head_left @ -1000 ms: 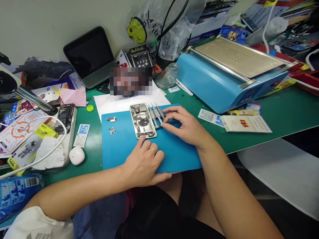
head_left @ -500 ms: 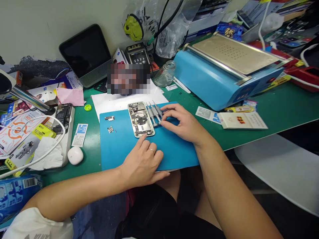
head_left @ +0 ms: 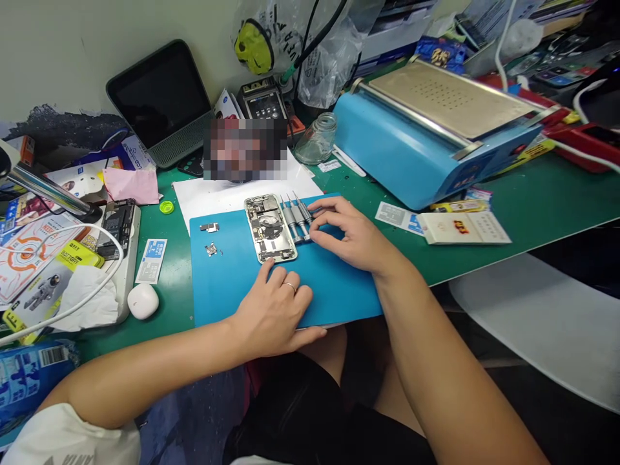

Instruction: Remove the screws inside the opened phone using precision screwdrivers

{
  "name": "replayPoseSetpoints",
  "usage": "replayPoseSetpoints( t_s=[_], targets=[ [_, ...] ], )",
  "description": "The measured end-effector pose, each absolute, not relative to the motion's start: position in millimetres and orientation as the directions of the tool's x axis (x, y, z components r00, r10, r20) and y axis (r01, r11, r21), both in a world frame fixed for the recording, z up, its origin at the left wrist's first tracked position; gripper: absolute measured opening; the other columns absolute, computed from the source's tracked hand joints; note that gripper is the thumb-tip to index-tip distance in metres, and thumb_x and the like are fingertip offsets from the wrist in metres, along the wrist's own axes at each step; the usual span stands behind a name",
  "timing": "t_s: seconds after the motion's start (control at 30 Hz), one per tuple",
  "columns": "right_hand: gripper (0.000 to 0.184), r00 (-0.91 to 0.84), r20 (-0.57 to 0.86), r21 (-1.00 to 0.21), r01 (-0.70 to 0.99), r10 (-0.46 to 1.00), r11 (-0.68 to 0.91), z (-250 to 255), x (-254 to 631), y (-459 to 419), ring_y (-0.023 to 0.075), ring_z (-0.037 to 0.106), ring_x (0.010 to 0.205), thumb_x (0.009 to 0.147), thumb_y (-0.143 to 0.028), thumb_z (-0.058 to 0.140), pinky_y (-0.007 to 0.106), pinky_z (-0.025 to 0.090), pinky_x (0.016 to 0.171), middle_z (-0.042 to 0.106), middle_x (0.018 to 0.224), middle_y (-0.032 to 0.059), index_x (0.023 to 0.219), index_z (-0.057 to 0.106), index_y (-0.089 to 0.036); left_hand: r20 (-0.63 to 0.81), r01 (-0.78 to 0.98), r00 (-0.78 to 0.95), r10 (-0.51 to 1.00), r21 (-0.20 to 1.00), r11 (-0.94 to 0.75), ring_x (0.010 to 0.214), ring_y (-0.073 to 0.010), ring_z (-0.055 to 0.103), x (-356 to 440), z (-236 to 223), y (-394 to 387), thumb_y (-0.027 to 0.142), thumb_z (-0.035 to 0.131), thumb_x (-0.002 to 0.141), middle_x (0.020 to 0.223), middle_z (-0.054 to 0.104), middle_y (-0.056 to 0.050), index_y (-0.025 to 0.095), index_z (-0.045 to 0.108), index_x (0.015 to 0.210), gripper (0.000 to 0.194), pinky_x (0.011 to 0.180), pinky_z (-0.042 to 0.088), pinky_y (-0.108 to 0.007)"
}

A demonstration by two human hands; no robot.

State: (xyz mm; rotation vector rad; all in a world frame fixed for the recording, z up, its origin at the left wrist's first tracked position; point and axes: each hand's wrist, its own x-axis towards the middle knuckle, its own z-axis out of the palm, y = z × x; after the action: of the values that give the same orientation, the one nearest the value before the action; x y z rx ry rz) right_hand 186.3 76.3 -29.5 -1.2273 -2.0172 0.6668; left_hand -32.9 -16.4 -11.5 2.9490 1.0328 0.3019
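on the blue mat [head_left: 220, 290] lies an opened phone [head_left: 270, 229], its innards showing. the left hand [head_left: 272, 307], loosely open and holding nothing, has its index fingertip at the phone's near edge. just right of it lie slim screwdrivers [head_left: 298, 223]; the right hand [head_left: 352, 237] curls beside them, whether gripping one i can't tell. small metal parts [head_left: 210, 227] lie to the left, and a glass jar [head_left: 317, 139] stands beyond on the green counter [head_left: 179, 258].

From far away, I see a workshop for mending phones. There is an opened phone [head_left: 270, 226] at the left fingers [head_left: 265, 271], tiny screwdrivers [head_left: 299, 218] by the right fingers [head_left: 325, 218], little loose parts [head_left: 210, 227] left of both, and a big blue machine [head_left: 387, 152] beyond them, rightward.
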Motion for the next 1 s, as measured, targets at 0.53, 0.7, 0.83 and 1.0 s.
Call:
replayPoseSetpoints(
  t_s=[0.53,0.7,0.83,1.0],
  targets=[
    [0.015,-0.407,0.225,-0.716,0.547,0.885,0.433,-31,189,79,0.0338,0.055,0.131,0.088,-0.039,0.067,0.043,0.058,0.085,0.054,0.134,0.011,0.093,0.065,-0.025,0.155,0.618,0.766,0.624,0.093,-0.781,0.097,-0.0289,0.056,-32,-12,-16,0.069,0.054,0.092,0.096,0.059,-0.009,0.016,0.059,0.097,0.054,0.109,0.038,-0.055],
    [0.022,-0.429,0.239,-0.701,0.545,0.871,0.461,-33,190,80,0.0342,0.053,0.134,0.088,-0.041,0.069,0.048,0.057,0.094,0.054,0.136,0.0106,0.105,0.068,-0.028,0.157,0.623,0.76,0.63,0.097,-0.776,0.097,-0.0287,0.056,-33,-12,-16,0.069,0.055,0.092,0.095,0.059,-0.009,0.016,0.059,0.096,0.053,0.11,0.037,-0.055],
    [0.026,-0.434,0.271,-0.696,0.529,0.859,0.486,-39,191,82,0.0321,0.06,0.123,0.089,-0.042,0.069,0.055,0.051,0.105,0.054,0.139,0.0102,0.111,0.071,-0.03,0.164,0.617,0.765,0.623,0.092,-0.782,0.097,-0.0288,0.056,-32,-11,-15,0.069,0.055,0.092,0.095,0.059,-0.009,0.016,0.06,0.097,0.054,0.11,0.037,-0.055],
    [0.017,-0.37,0.344,-0.732,0.469,0.863,0.494,-38,190,82,0.0297,0.063,0.119,0.091,-0.04,0.067,0.055,0.05,0.108,0.064,0.129,0.0079,0.101,0.077,-0.03,0.136,0.625,0.762,0.633,0.101,-0.774,0.097,-0.0285,0.057,-32,-10,-15,0.069,0.055,0.092,0.096,0.06,-0.009,0.016,0.06,0.096,0.053,0.109,0.038,-0.055]
  ],
)
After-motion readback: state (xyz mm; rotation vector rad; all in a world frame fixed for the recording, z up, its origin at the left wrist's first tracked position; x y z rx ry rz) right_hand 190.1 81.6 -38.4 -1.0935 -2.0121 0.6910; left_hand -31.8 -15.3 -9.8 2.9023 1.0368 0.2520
